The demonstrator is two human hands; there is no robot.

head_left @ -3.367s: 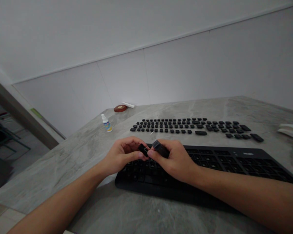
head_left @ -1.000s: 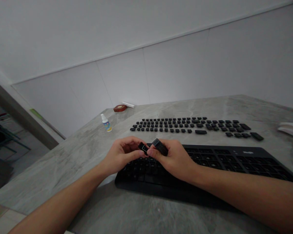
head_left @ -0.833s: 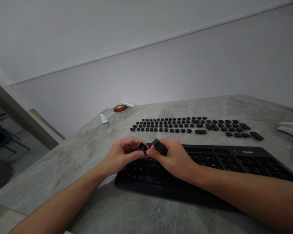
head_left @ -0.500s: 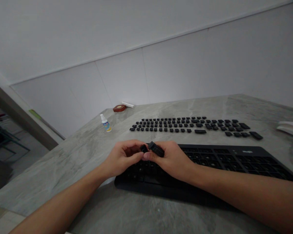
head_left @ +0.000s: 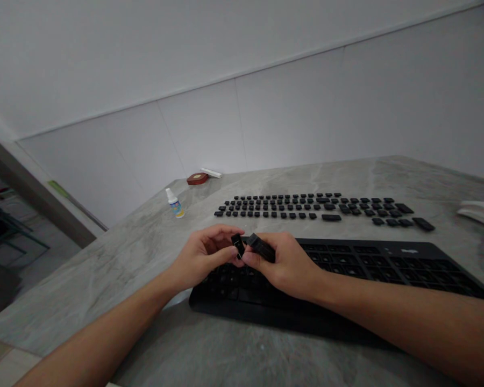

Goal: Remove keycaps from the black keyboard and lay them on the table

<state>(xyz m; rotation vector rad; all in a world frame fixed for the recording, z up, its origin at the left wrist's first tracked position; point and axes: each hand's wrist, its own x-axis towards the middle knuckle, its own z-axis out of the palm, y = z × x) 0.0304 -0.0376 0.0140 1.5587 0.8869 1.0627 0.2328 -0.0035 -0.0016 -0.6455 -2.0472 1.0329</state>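
Note:
My left hand (head_left: 204,255) pinches a small black keycap (head_left: 237,244) between thumb and fingers. My right hand (head_left: 286,263) grips a longer black keycap (head_left: 261,247) and its fingertips touch the small one. Both hands hover over the left end of a black keyboard (head_left: 387,269) whose key wells stand bare. Behind it, several loose black keycaps (head_left: 318,207) lie in rows on the grey marble table (head_left: 137,252).
A small white spray bottle (head_left: 175,203) stands at the back left. A reddish-brown round object (head_left: 197,178) and a white stick (head_left: 212,172) lie by the wall. White folded cloth (head_left: 479,212) rests at the right edge. The table's left edge drops to the floor.
The hands stayed together above the keyboard's left end. The small keycap has been turned between my fingers and now stands more upright; the longer keycap shifted slightly.

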